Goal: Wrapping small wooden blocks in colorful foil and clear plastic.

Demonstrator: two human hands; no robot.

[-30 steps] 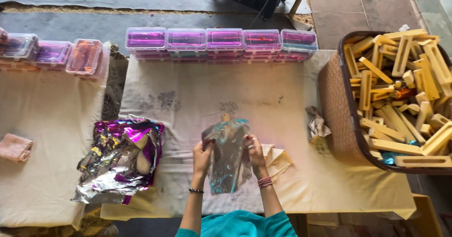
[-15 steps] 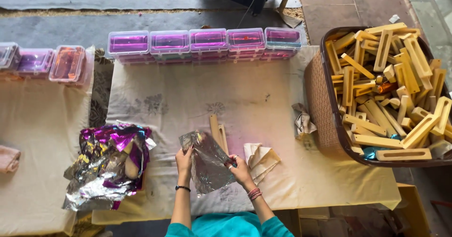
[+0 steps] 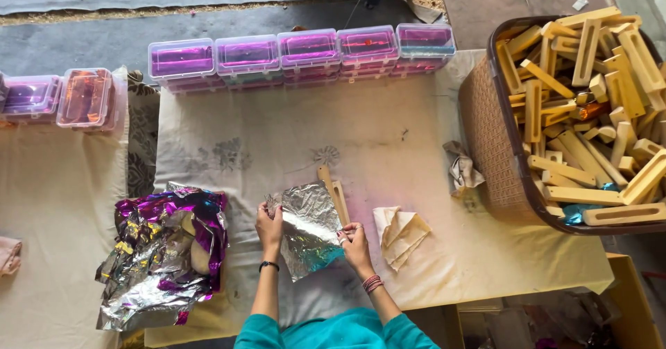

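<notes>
Both hands pinch foil sheet [image 3: 310, 227] on table [image 3: 388, 134]: left hand [image 3: 269, 225] at left edge, right hand [image 3: 355, 241] at lower right corner. Wood piece [image 3: 334, 193] beside it, unwrapped; wrapping barely begun.

Crinkled glossy foil sheet [image 3: 310, 227], matt wooden stick [image 3: 336, 191], pale matt tablecloth [image 3: 388, 134].

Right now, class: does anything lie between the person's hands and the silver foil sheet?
Nothing visible does. The left hand and right hand both pinch the foil sheet at its edges; the wooden piece lies partly under it.
</notes>
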